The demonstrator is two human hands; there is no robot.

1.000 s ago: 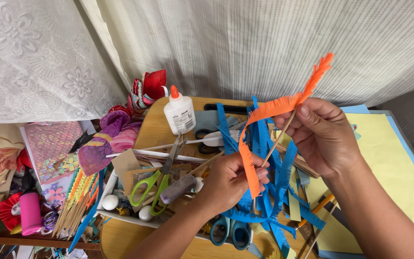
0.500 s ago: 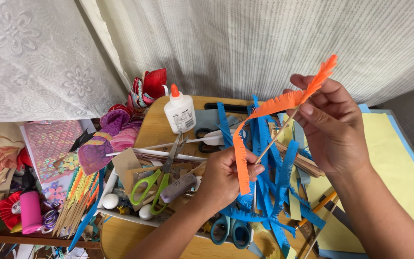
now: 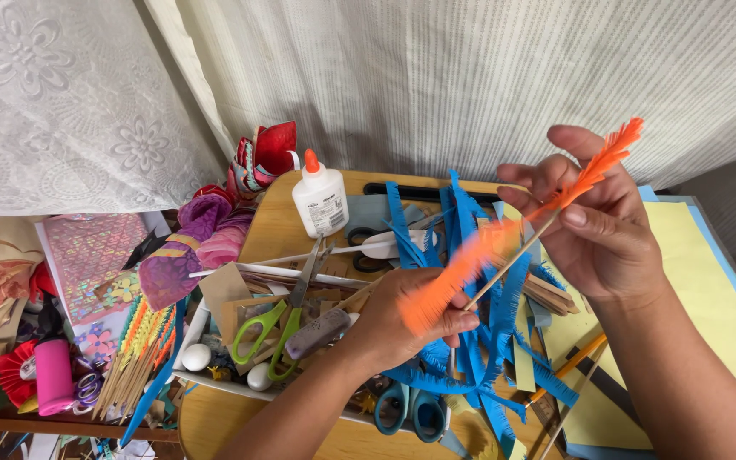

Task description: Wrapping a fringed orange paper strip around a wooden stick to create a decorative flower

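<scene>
My right hand [image 3: 600, 223] pinches the upper end of a thin wooden stick [image 3: 504, 266] where a fringed orange paper strip [image 3: 594, 170] is wound onto it. My left hand [image 3: 406, 315] grips the lower end of the same stick and the loose, blurred tail of the orange strip. Both hands hover above a pile of fringed blue paper strips [image 3: 470, 341] on a round wooden table [image 3: 274, 228].
A white glue bottle [image 3: 319, 198] with an orange cap stands at the table's back. Green-handled scissors [image 3: 276, 328] lie in a white tray [image 3: 191, 328]; blue-handled scissors [image 3: 409, 409] lie nearer me. Yellow paper sheets [image 3: 709, 298] lie right, craft papers and sticks left.
The orange strip's loose tail has swung and blurred as the stick turned between my hands. My right hand rose a little towards the upper right.
</scene>
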